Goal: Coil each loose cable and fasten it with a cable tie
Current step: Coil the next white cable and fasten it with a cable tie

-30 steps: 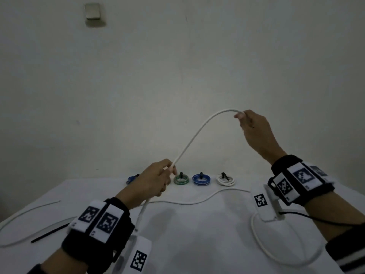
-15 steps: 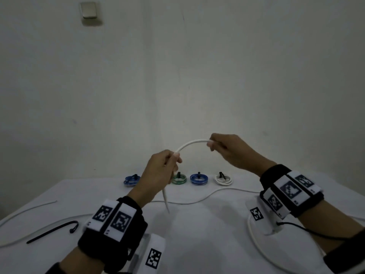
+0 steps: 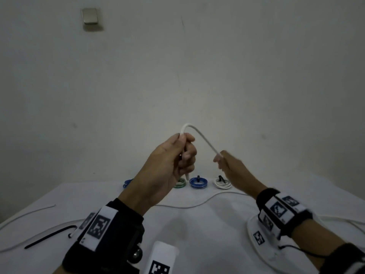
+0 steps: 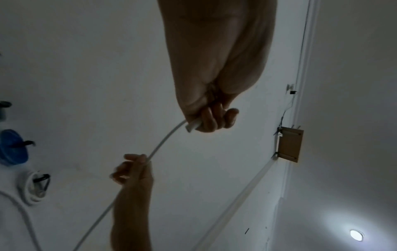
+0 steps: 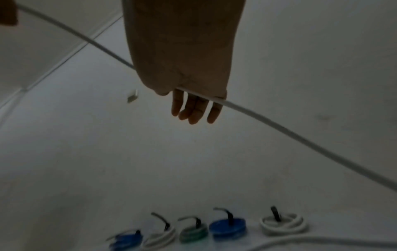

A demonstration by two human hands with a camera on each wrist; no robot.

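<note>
My left hand (image 3: 177,155) is raised above the table and grips a white cable (image 3: 199,135) near its end. The short tip sticks out below the fist. In the left wrist view the left hand's (image 4: 212,118) curled fingers close round that cable (image 4: 163,144). From the fist the cable bends over in a tight arch and runs down to my right hand (image 3: 225,161), which pinches it. The right wrist view shows the cable (image 5: 268,122) crossing the right hand (image 5: 193,108) at the base of its fingers. A black cable tie (image 3: 49,237) lies on the table at the left.
Several tied coils stand in a row at the table's back edge, among them a blue coil (image 3: 198,182) and a white coil (image 3: 223,183). The cable's slack (image 3: 197,204) snakes across the white table (image 3: 197,244). Another loose white cable (image 3: 27,213) lies far left.
My right hand has come down and in toward the left, which has risen. The wide cable arch has shrunk to a tight bend above my left fist.
</note>
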